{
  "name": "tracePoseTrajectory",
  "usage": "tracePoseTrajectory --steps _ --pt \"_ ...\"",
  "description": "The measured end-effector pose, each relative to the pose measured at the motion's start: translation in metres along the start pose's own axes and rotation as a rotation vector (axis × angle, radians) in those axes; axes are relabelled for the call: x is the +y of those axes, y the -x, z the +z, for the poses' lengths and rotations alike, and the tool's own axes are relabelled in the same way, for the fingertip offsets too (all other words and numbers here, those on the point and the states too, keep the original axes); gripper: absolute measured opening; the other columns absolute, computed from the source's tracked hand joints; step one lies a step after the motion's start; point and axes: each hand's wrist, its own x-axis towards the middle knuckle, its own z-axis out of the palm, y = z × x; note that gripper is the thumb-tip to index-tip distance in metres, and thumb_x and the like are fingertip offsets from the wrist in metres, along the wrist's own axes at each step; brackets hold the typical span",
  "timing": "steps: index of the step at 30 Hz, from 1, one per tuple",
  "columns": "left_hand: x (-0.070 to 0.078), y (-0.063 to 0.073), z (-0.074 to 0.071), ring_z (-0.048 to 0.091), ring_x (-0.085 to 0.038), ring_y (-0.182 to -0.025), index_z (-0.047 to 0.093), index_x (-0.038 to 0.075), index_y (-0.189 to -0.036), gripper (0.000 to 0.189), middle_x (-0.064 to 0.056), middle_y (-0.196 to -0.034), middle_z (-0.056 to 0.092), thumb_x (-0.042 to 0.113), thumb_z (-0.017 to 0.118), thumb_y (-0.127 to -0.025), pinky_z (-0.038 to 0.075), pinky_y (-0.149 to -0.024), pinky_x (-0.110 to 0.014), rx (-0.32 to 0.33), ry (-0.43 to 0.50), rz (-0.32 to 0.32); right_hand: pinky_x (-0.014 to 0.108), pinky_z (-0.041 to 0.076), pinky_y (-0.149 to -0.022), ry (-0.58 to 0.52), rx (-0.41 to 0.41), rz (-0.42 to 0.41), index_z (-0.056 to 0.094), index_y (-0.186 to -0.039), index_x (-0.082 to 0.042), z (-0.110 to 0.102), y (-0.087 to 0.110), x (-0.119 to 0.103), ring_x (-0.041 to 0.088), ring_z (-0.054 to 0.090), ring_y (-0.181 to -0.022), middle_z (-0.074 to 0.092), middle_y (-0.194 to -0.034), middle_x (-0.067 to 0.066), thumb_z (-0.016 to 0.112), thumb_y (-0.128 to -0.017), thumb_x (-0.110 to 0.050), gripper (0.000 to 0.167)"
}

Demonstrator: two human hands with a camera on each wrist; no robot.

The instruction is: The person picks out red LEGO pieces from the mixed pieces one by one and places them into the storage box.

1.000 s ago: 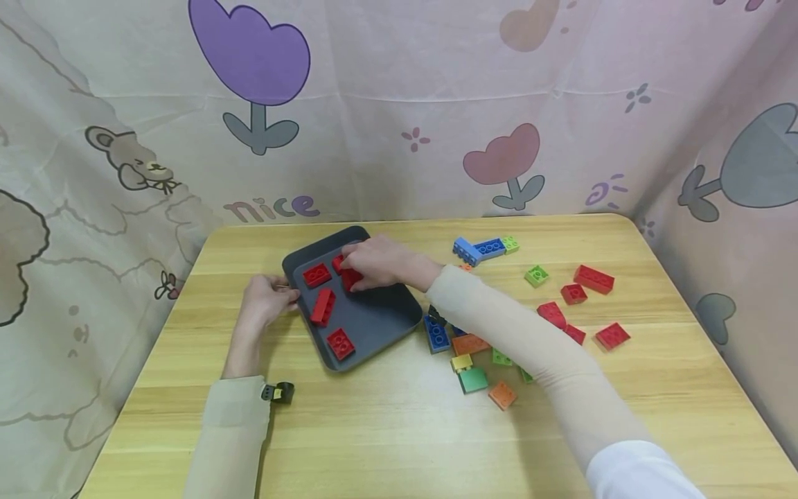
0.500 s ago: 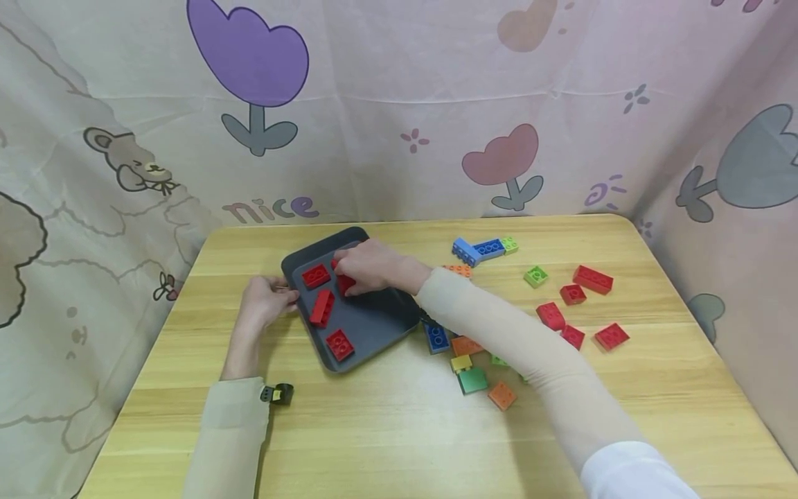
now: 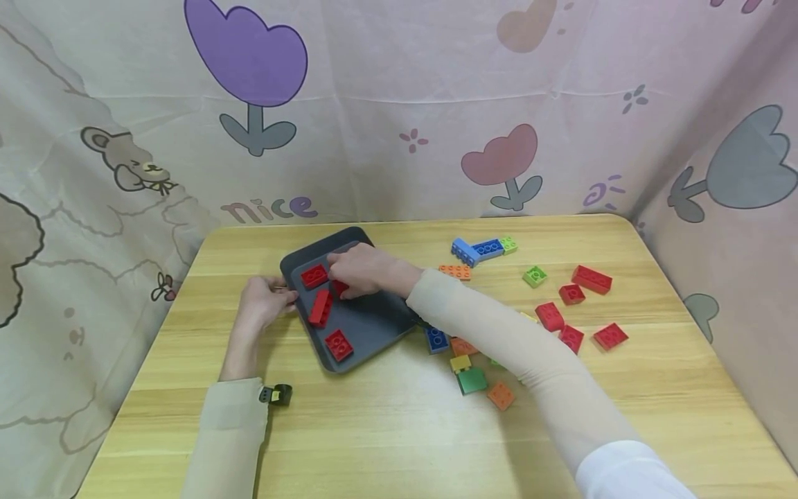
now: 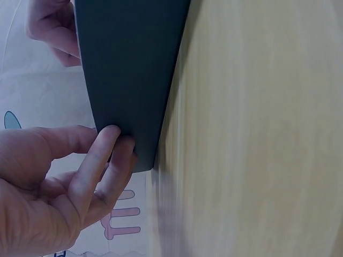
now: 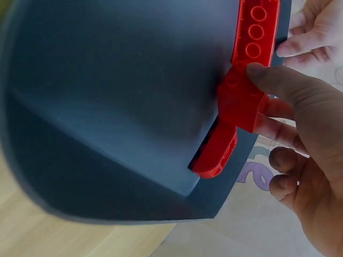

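L hand (image 3: 263, 302) pinches edge of tray (image 3: 374, 320), prob. to steady it, while R hand (image 3: 363, 269) pinches red brick (image 5: 238, 104), w/ other red bricks (image 3: 321, 308) near that grip.

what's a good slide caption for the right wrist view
The right hand pinches a red brick over a dark tray, other red bricks close by, the left hand at upper right.

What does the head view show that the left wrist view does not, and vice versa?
Only head: red bricks in the tray, and loose bricks on the table.
Only left wrist: fingertips of the left hand against the tray's outer wall.
Both, at least partly: tray, table, printed cloth, left hand and right hand.
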Motion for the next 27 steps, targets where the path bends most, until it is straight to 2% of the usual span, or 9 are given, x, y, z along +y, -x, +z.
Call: tracePoseTrajectory --steps 8,17,27 --pt "0.0003 0.0000 -0.0005 0.071 -0.004 -0.078 0.048 -0.018 -0.145 0.050 -0.036 -0.134 0.064 0.006 0.063 -0.104 0.068 -0.075 -0.023 -0.001 -0.001 -0.005 0.027 0.062 -0.078 -0.003 -0.015 0.007 0.076 -0.125 -0.021 0.0020 -0.0016 -0.0012 0.014 0.068 -0.089 0.066 -0.117 0.002 0.072 -0.098 -0.049 0.039" --pt "0.0008 0.0020 0.0015 0.070 -0.002 -0.073 0.051 -0.020 -0.141 0.046 -0.038 -0.129 0.066 0.003 0.063 -0.102 0.067 -0.073 -0.022 0.014 0.001 0.031 0.026 0.062 -0.077 0.016 -0.015 0.011 0.076 -0.123 -0.021 0.0071 -0.0037 -0.0019 0.013 0.067 -0.088 0.066 -0.115 0.002 0.071 -0.099 -0.050 0.037" --pt "0.0018 0.0034 0.0015 0.069 -0.002 -0.072 0.050 -0.021 -0.141 0.047 -0.038 -0.128 0.066 0.002 0.063 -0.102 0.068 -0.072 -0.022 0.016 -0.009 0.036 0.026 0.062 -0.077 0.026 -0.002 0.014 0.075 -0.127 -0.022 0.0091 -0.0041 -0.0020 0.013 0.066 -0.089 0.067 -0.116 0.002 0.071 -0.097 -0.053 0.043"
